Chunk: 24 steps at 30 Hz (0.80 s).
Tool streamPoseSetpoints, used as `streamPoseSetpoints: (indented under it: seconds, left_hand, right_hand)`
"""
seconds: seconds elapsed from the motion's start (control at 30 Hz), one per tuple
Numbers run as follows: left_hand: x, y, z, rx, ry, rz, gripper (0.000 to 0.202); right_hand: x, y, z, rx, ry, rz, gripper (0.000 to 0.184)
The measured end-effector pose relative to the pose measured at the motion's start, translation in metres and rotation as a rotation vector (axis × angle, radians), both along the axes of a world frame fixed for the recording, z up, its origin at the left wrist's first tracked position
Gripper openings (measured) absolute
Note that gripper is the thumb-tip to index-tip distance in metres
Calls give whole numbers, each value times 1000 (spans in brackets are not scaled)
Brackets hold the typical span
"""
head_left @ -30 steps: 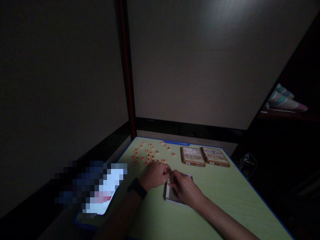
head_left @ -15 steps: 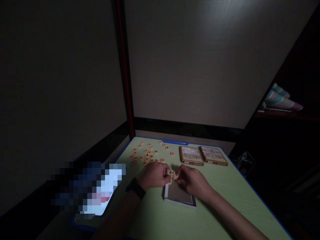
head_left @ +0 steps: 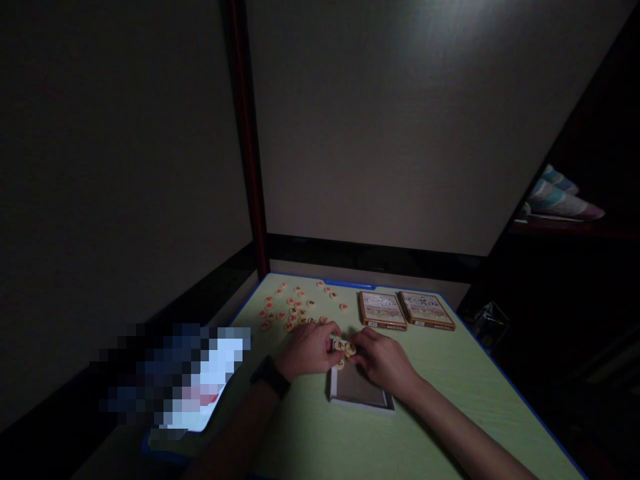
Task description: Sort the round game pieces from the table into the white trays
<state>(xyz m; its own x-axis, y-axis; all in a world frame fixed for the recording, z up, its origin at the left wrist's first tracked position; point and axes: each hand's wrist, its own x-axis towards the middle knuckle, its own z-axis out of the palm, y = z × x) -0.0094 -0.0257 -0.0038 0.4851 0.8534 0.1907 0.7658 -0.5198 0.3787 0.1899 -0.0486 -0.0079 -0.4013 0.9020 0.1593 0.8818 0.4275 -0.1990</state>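
Observation:
A shallow open box lies on the table before me, its brown inside showing at the near end. Xiangqi pieces with dark characters sit at its far left end. My right hand reaches over the box from the right and pinches a round xiangqi piece between thumb and fingers. My left hand, wearing a black wristband, curves around the far left corner, thumb and index finger beside the pieces. Whether it grips the box edge or a piece is hard to make out.
Loose xiangqi pieces, red and black marked, are scattered over the far left of the green table. Two flat printed boxes lie at the far right. A lit, pixelated screen stands at the left edge. Walls rise behind.
My right hand has shifted slightly left, bringing its piece closer to the left thumb and the pieces in the box. The left hand stays nearly in place.

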Motion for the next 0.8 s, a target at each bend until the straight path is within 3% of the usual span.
streamPoseSetpoints:
  seconds: [0.43, 0.8]
  left_hand:
    - [1, 1, 0, -4, -27, -11, 15]
    - [-1, 1, 2, -32, -12, -43, 22]
  right_hand:
    - [1, 0, -1, -16, 25, 44, 26]
    - [2, 0, -4, -1, 25, 47, 27]
